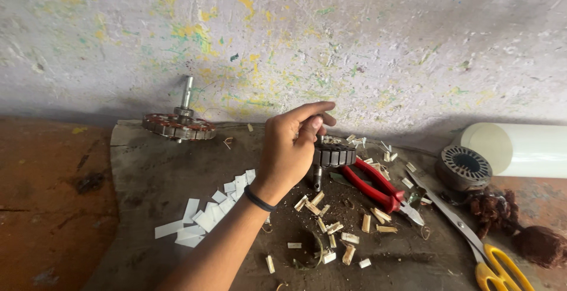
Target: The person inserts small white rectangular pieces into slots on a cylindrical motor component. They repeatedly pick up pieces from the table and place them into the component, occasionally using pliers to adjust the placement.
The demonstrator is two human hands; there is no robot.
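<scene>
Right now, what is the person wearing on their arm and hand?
Only one arm shows. The forearm is bare, with no sleeve, and the hand has no glove. A thin black band circles the wrist. No ring or watch shows. Which hand it is cannot be told for sure.

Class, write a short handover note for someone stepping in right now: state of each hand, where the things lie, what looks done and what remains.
Left hand: fingers pinched above the dark slotted metal motor core; whether it grips anything is unclear.
Right hand: out of view.
Nearby: red-handled pliers, yellow-handled scissors, white paper strips.
Done: pale wooden wedge bits lie scattered on the board.
Left: cannot tell.
</scene>
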